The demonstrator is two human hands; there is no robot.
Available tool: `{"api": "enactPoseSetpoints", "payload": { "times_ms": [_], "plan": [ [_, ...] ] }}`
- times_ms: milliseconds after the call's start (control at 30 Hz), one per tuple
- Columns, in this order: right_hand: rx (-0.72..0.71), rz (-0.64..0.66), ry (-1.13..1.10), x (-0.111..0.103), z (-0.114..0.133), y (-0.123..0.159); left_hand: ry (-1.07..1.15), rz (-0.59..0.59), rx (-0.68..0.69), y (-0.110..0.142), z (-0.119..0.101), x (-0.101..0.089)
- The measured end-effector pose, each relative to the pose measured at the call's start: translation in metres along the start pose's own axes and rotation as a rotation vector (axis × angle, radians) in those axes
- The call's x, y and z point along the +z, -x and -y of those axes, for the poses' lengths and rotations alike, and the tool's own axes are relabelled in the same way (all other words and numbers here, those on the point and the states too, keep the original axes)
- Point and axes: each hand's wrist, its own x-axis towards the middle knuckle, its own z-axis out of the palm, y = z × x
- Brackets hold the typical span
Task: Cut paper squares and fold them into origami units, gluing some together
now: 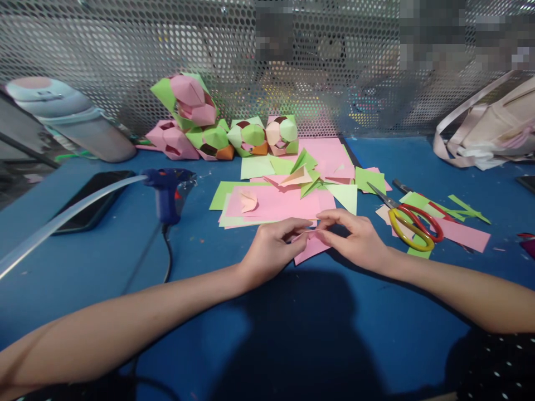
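Observation:
A small piece of pink paper (308, 252) is held between my two hands, low over the blue table. My left hand (273, 245) pinches its left side with thumb and fingers. On the opposite side, my right hand (353, 236) grips the paper's upper right edge in a pinch. The fingers partly cover the top of the paper, so any fold there is hidden. Just beyond the hands lies a stack of pink and green sheets (276, 201), with a small peach folded piece (248, 201) on it. Several green and peach folded pieces (303, 174) are heaped behind.
Scissors with red and yellow handles (412, 225) lie on paper scraps at right. A blue glue gun (167, 195) with a long clear glue stick stands left, near a dark phone (94, 200). Folded paper balls (209, 133) line the perforated metal screen (234, 61). A bottle (75, 120) leans at far left.

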Motion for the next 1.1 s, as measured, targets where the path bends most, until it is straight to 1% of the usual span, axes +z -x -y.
{"api": "enactPoseSetpoints", "payload": {
  "times_ms": [133,233,300,400,467,600,700,833,933,1100],
  "plan": [
    [-0.074,-0.011,0.046,0.003,0.0,0.002,-0.031,0.052,0.004,0.0,0.001,0.002],
    [-0.103,0.001,0.048,0.003,0.002,0.005,-0.017,0.059,-0.033,-0.001,0.002,0.002],
    [-0.088,0.017,0.04,0.002,0.003,0.006,0.051,0.045,-0.085,-0.002,0.001,0.002],
    [-0.046,0.044,0.05,0.002,0.004,0.005,0.167,-0.026,-0.185,-0.005,0.0,0.002],
    [-0.017,0.03,0.063,0.003,0.003,0.004,0.234,-0.057,-0.229,-0.006,0.0,0.002],
    [0.016,-0.033,0.084,0.007,0.002,0.002,0.331,-0.018,-0.253,-0.006,-0.002,0.004],
    [-0.005,-0.035,0.105,0.008,0.004,0.003,0.327,0.003,-0.281,-0.005,-0.003,0.005],
    [-0.031,-0.009,0.087,0.008,0.008,0.005,0.323,-0.019,-0.298,-0.004,-0.005,0.006],
    [0.005,-0.004,0.073,0.009,0.009,0.005,0.344,-0.056,-0.284,-0.002,-0.007,0.006],
    [0.051,-0.079,0.04,0.011,0.008,0.005,0.359,-0.077,-0.32,0.0,-0.013,0.008]
  ]
}}
